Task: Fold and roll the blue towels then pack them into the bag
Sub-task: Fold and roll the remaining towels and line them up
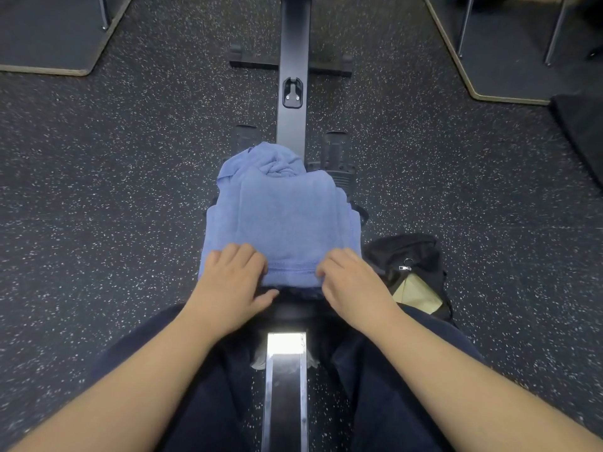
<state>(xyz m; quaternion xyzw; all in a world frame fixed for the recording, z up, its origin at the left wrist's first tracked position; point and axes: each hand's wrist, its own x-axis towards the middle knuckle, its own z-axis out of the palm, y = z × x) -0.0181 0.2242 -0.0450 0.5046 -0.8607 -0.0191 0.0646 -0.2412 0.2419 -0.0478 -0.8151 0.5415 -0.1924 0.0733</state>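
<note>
Towel: we are seeing the folded blue towel (284, 220) lying on the rower seat before us.
Grip: left hand (233, 282) and right hand (350, 282) are pinching its near hem.
Bag: the black bag (412, 265) is sitting just right.
Risk: uneven rolling could be skewing it off the narrow seat.

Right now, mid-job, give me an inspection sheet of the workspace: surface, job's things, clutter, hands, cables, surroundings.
Surface: rowing machine rail, towels piled on it above the speckled floor.
Job's things: folded blue towel on top, a crumpled towel behind it; black bag on the floor to the right, open.
Clutter: nothing seen.
Hands: left hand and right hand both grip the folded towel's near hem.
Cables: nothing seen.
Surroundings: platform far left, chair legs far right.
</note>
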